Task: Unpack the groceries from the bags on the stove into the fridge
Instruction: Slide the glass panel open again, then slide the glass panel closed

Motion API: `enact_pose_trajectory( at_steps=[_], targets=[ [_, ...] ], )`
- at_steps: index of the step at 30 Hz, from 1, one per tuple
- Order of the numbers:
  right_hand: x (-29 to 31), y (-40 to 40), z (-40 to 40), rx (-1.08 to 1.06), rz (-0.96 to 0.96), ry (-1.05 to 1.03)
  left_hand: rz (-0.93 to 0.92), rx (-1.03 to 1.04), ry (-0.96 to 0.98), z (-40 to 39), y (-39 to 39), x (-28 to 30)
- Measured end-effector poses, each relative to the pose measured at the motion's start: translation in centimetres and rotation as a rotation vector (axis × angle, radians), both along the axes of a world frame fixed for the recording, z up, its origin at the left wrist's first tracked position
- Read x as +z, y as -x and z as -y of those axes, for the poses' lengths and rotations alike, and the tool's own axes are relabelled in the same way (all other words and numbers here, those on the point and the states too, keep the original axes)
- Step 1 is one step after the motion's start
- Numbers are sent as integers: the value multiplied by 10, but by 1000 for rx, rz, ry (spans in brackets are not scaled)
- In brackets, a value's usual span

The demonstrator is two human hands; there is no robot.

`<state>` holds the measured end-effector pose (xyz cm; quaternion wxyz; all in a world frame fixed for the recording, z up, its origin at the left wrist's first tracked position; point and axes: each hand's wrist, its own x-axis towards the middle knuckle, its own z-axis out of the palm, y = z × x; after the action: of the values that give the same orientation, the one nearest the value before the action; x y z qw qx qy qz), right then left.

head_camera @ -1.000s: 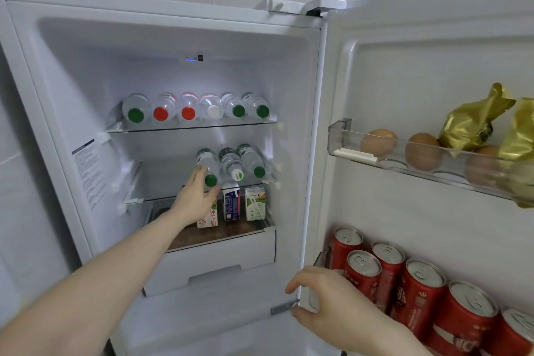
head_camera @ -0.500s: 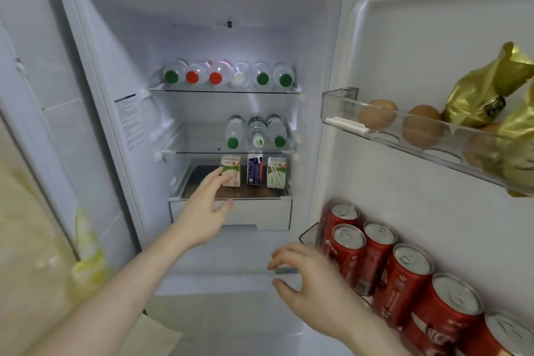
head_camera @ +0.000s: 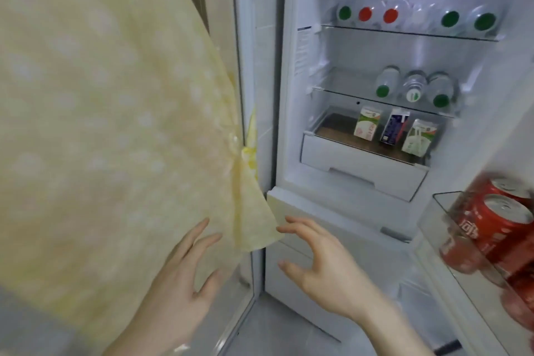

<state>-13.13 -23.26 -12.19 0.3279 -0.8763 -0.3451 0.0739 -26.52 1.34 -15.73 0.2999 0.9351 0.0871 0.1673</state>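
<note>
1. Fridge (head_camera: 289,95) open at right of frame, already partly stocked: bottles (head_camera: 416,16) lying on the upper shelf, three more bottles (head_camera: 413,87) on the middle shelf, three cartons (head_camera: 393,133) standing on the drawer lid (head_camera: 332,131).
2. Red cans (head_camera: 491,225) racked in the door bin at far right.
3. Bags and stove not in view; amount left to unpack cannot be judged.
4. Left hand (head_camera: 176,292) at lower centre, fingers spread wide, holding nothing, against a yellow patterned cloth (head_camera: 101,110) filling the left of frame.
5. Right hand (head_camera: 326,266) lower centre, fingers loosely spread, empty, just before the lower compartment front.
6. Judged between items.
7. White wall strip between cloth and fridge; pale floor at bottom.
</note>
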Motion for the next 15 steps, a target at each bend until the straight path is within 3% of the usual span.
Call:
enact_pose_trajectory(
  at_steps=[7,15],
  targets=[
    [0,66,-84,318,-76,37,-31,262,26,-39,128,-2],
    [-4,153,-187,824,-115,10,-35,729,0,-28,289,-6]
  ],
)
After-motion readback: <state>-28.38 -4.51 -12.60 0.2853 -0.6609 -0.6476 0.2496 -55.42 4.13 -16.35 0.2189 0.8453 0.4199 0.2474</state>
